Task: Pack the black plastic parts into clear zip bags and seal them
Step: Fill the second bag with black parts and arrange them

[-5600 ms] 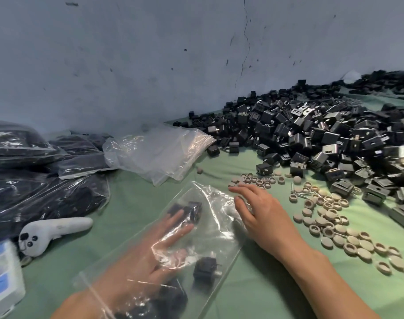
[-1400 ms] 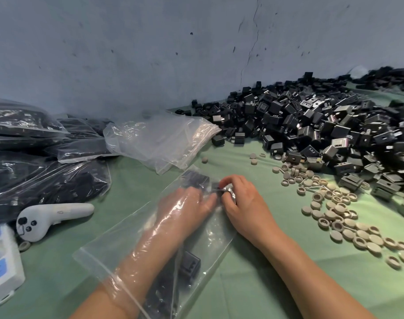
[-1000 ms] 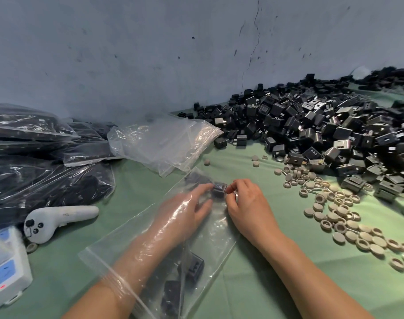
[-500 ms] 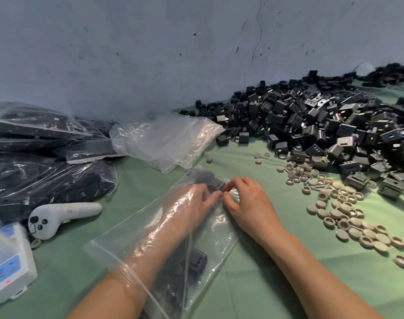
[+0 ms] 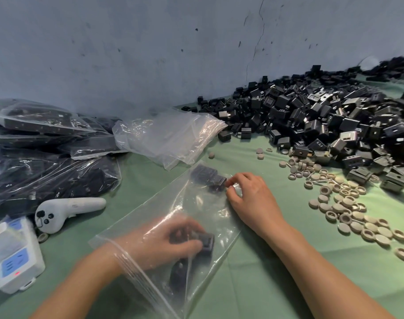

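A clear zip bag [image 5: 150, 217] lies on the green cloth in front of me, its mouth toward me. My left hand [image 5: 164, 242] is inside the bag and grips a black plastic part [image 5: 204, 244] near the mouth. Another black part [image 5: 178, 273] lies in the bag just below that hand. Black parts [image 5: 207, 178] sit at the bag's far corner. My right hand [image 5: 249, 194] rests outside the bag and pinches the plastic at that corner beside those parts. A big heap of loose black parts [image 5: 322, 125] covers the right back of the table.
Several beige rings and caps [image 5: 343, 203] are scattered right of my right hand. A bundle of empty clear bags [image 5: 168, 137] lies behind the bag. Filled bags [image 5: 46, 162] pile at the left, with a white controller [image 5: 65, 209] and a white device [image 5: 14, 256] nearby.
My left hand has drawn back from the bag's far corner toward the mouth and taken hold of a black part there. My right hand stays pinching at the far corner.
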The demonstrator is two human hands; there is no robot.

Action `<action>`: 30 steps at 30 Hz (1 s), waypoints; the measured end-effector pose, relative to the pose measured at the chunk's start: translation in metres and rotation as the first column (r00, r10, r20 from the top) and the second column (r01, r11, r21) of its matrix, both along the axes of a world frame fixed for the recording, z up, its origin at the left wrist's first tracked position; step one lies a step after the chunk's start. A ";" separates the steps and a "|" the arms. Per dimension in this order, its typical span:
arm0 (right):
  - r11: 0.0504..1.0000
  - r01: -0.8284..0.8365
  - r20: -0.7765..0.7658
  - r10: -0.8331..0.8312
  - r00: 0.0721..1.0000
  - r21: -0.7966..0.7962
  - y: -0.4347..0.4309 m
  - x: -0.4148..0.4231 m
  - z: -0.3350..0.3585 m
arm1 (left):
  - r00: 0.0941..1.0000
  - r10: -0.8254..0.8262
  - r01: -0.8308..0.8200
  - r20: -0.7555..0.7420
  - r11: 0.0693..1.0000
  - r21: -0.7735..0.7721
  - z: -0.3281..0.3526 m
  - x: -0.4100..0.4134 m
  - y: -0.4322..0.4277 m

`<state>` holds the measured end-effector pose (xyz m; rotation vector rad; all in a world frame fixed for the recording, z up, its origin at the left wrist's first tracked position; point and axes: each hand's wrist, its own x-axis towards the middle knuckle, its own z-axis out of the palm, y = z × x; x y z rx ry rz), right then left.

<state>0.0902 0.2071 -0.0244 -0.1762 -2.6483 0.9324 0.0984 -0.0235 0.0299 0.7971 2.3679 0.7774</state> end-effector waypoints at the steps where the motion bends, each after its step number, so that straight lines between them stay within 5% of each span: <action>1: 1.000 0.003 -0.003 -0.003 1.000 -0.010 0.000 0.000 0.000 | 0.999 0.035 -0.034 -0.021 0.998 0.055 -0.004 -0.002 0.009; 6: 0.999 0.003 -0.022 -0.004 1.000 -0.049 0.002 -0.001 -0.001 | 0.963 0.241 -0.199 -0.123 0.937 0.286 -0.011 -0.003 0.061; 9: 0.998 -0.002 -0.041 0.000 0.999 -0.062 0.001 -0.001 -0.001 | 0.948 0.193 -0.145 -0.253 0.969 0.198 -0.008 -0.011 0.058; 12: 0.997 0.000 -0.064 -0.005 0.998 -0.078 0.001 -0.003 0.000 | 0.981 0.120 -0.091 -0.149 0.977 0.192 -0.008 -0.017 0.054; 16: 0.996 0.038 -0.107 -0.047 0.993 -0.086 0.003 -0.001 0.002 | 0.953 0.148 -0.084 -0.263 0.967 0.241 -0.009 -0.021 0.069; 25: 0.997 0.070 -0.058 -0.071 0.996 -0.026 0.005 -0.002 0.000 | 0.936 0.273 -0.165 -0.221 0.898 0.408 -0.031 -0.042 0.073; 30: 0.979 0.072 -0.126 -0.097 0.987 -0.189 0.006 0.002 0.006 | 0.941 0.284 -0.147 -0.187 0.836 0.529 -0.040 -0.044 0.079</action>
